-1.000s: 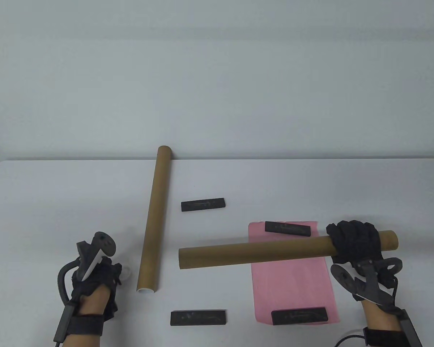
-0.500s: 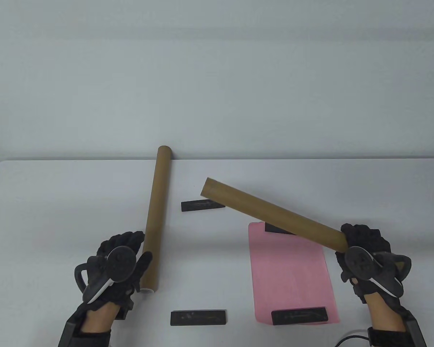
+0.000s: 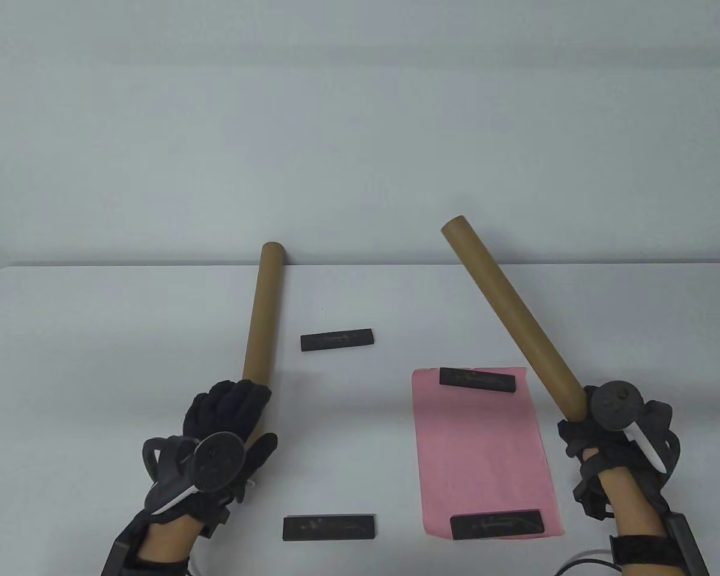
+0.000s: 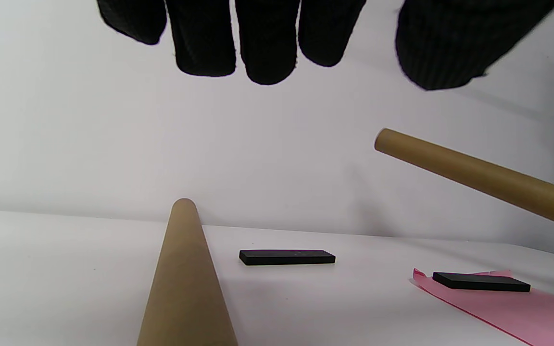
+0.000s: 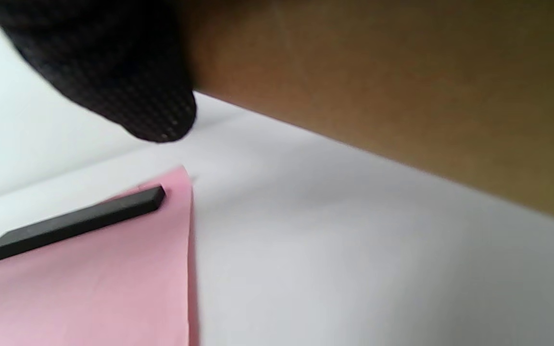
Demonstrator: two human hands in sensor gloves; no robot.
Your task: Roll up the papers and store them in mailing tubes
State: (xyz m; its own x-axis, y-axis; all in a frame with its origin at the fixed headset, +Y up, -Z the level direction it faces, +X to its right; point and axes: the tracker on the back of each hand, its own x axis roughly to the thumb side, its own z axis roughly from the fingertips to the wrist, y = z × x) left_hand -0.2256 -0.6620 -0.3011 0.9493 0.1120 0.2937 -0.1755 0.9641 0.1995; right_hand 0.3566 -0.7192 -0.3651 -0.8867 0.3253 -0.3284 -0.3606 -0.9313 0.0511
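Two brown mailing tubes are in view. The left tube lies on the white table, running from front to back. My left hand hovers over its near end, fingers over the top and thumb on the right. In the left wrist view the fingertips hang straight, apart from this tube. My right hand grips the near end of the other tube, which is raised and slants up toward the back left. A flat pink paper lies left of that hand.
Two black weights pin the pink paper at its far and near ends. Two more black weights lie on bare table right of the left tube. The grey wall rises behind the table's back edge.
My right hand swung its tube from lying crosswise above the pink paper to pointing up and away. My left hand moved right and forward over the left tube's near end.
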